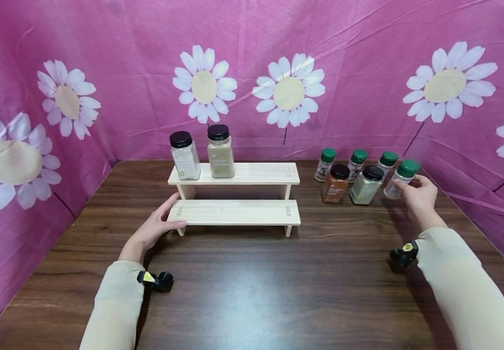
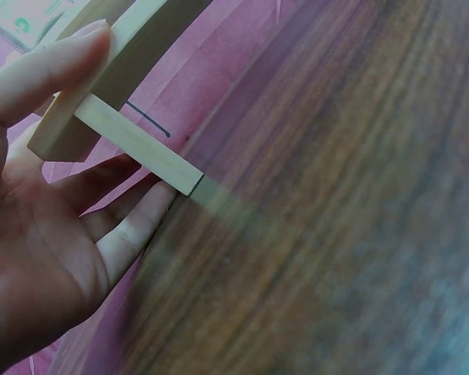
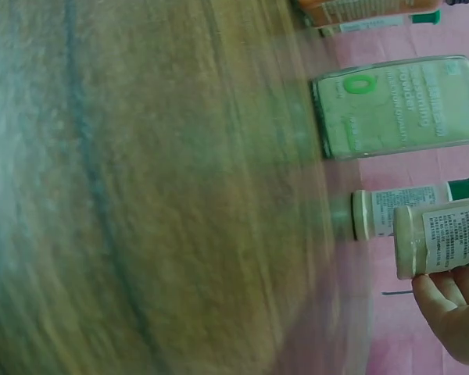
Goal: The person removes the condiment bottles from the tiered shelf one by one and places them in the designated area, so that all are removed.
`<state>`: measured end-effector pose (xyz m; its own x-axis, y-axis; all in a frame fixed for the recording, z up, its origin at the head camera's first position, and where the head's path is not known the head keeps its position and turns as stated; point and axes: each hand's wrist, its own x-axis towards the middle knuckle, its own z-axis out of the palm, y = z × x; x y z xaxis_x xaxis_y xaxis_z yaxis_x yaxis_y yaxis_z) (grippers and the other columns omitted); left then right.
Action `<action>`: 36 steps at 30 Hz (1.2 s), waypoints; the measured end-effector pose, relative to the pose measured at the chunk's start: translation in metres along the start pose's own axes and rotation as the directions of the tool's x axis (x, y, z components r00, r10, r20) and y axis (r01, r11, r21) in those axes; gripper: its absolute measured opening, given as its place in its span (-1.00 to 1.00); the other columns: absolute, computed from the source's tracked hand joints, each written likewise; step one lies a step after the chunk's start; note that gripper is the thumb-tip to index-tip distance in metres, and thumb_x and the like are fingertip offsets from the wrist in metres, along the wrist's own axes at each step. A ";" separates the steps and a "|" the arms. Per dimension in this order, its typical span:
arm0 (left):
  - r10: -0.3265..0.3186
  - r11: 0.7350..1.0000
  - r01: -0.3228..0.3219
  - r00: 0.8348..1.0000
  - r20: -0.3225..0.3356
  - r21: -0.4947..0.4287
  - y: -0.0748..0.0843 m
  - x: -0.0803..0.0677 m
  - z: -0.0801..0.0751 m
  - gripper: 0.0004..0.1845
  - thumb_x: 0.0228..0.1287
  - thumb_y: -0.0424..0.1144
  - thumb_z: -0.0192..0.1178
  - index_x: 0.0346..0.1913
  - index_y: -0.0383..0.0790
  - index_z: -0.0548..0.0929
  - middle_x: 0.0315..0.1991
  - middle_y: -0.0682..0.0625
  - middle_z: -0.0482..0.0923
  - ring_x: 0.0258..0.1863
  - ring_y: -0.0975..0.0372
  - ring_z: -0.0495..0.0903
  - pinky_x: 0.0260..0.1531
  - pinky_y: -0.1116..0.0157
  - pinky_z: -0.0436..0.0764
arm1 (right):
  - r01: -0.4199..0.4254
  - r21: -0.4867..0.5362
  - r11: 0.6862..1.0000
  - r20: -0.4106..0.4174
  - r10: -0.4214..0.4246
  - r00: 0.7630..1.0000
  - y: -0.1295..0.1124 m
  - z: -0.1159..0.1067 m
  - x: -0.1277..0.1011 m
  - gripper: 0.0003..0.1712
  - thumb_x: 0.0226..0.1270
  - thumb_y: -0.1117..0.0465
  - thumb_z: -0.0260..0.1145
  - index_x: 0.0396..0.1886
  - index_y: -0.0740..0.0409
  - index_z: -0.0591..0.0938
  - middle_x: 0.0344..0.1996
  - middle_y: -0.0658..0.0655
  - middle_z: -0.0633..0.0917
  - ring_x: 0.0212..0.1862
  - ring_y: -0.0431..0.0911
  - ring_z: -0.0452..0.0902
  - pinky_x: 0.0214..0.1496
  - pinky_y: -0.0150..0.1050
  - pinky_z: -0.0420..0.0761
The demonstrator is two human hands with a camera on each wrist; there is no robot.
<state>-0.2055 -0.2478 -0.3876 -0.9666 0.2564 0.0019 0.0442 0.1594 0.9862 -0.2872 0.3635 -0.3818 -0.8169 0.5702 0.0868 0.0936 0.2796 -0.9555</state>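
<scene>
Head view: a person's left hand [image 1: 153,228] rests against the left end of a two-tier wooden rack [image 1: 234,212] on the dark desk [image 1: 252,291], seemingly to steady it, while the right hand [image 1: 418,194] closes round a green-capped spice jar [image 1: 401,179] at the right edge of a cluster of jars [image 1: 352,177] — two black-lidded jars [image 1: 201,153] already stand on the upper tier

Left wrist view: the grip is relaxed and released, thumb [image 2: 39,70] laid on the rack's top edge [image 2: 133,47], fingers [image 2: 129,234] straight under its foot, touching rather than clasping

Right wrist view: fingertips [image 3: 445,301] curl round the pale jar [image 3: 442,246], grasping it just off the blurred desk, beside its neighbours
</scene>
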 end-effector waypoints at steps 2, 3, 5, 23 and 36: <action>0.000 1.000 0.000 1.000 0.001 -0.002 0.000 0.000 0.000 -0.13 0.01 -0.43 0.18 0.33 -0.19 -0.10 0.29 -0.20 -0.14 0.15 0.08 0.00 0.12 0.13 -0.08 | -0.028 -0.025 0.999 0.004 0.028 1.000 0.009 0.002 0.008 -0.68 -0.08 0.08 0.37 -0.29 -0.14 0.48 -0.40 -0.18 0.43 -0.33 -0.35 0.32 -0.24 -0.50 0.34; -0.001 1.000 0.001 1.000 0.001 -0.002 0.000 0.000 0.000 -0.13 0.01 -0.43 0.18 0.33 -0.19 -0.10 0.29 -0.20 -0.14 0.15 0.08 0.00 0.12 0.13 -0.08 | -0.047 -0.014 0.999 0.007 0.047 0.999 0.008 0.002 0.007 -0.68 -0.08 0.10 0.37 -0.29 -0.13 0.47 -0.40 -0.17 0.43 -0.34 -0.34 0.33 -0.29 -0.49 0.36; -0.003 1.000 0.003 1.000 0.002 -0.003 -0.001 0.000 0.000 -0.13 0.01 -0.43 0.18 0.33 -0.18 -0.09 0.28 -0.19 -0.12 0.14 0.08 0.02 0.12 0.14 -0.06 | -0.080 0.025 0.996 0.010 0.080 0.997 0.003 0.003 0.001 -0.72 -0.07 0.15 0.36 -0.36 -0.14 0.45 -0.42 -0.16 0.42 -0.38 -0.35 0.32 -0.36 -0.51 0.37; -0.008 1.000 0.008 1.000 0.003 0.003 -0.003 0.000 0.000 -0.14 0.01 -0.43 0.18 0.33 -0.14 -0.07 0.25 -0.18 -0.04 0.09 0.12 0.09 0.04 0.34 0.08 | -0.173 0.125 0.977 0.031 0.170 0.985 -0.021 0.005 -0.031 -0.71 -0.04 0.32 0.28 -0.47 -0.13 0.39 -0.46 -0.15 0.38 -0.41 -0.36 0.26 -0.07 -0.40 0.25; -0.002 1.000 0.002 1.000 0.001 0.001 -0.002 0.000 -0.001 -0.14 0.01 -0.43 0.18 0.33 -0.15 -0.07 0.26 -0.17 -0.05 0.10 0.12 0.07 0.07 0.29 0.04 | -0.105 0.153 0.983 0.046 0.099 0.994 -0.016 0.004 -0.032 -0.70 -0.06 0.37 0.26 -0.45 -0.08 0.37 -0.49 -0.13 0.39 -0.45 -0.35 0.28 -0.42 -0.56 0.31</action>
<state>-0.2059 -0.2488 -0.3891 -0.9664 0.2572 -0.0004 0.0424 0.1606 0.9861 -0.2647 0.3379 -0.3703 -0.8288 0.5591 -0.0213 0.0905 0.0965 -0.9912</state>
